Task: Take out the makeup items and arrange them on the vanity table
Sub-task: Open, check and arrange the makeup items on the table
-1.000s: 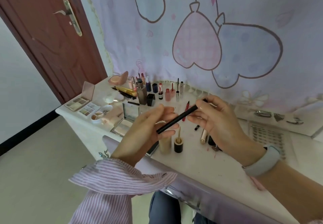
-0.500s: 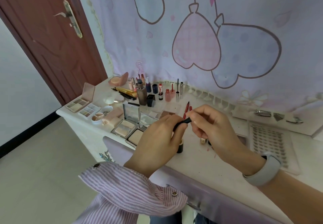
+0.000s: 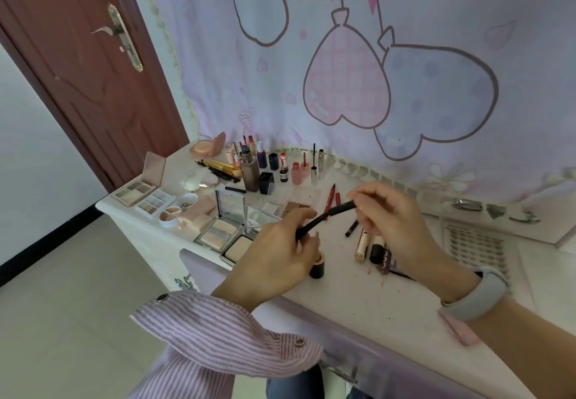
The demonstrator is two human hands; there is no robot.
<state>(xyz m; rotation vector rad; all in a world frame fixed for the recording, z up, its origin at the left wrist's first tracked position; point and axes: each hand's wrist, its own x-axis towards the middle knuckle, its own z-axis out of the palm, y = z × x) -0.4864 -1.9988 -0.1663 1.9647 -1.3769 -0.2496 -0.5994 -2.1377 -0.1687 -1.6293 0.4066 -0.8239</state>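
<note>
Slim matte-black makeup pencil (image 3: 324, 216), held over the vanity table (image 3: 358, 299), left hand (image 3: 274, 261) and right hand (image 3: 392, 227) pinching its ends; no label readable.

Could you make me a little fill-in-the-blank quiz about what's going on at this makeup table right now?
1. The left hand and right hand both hold one slim pencil whose colour is ____.
2. On the right wrist sits a grey ____.
3. The left sleeve has a pattern of ____.
4. The two eyeshadow palettes at the table's left end lie with lids ____.

Missing words: black; band; stripes; open
</note>
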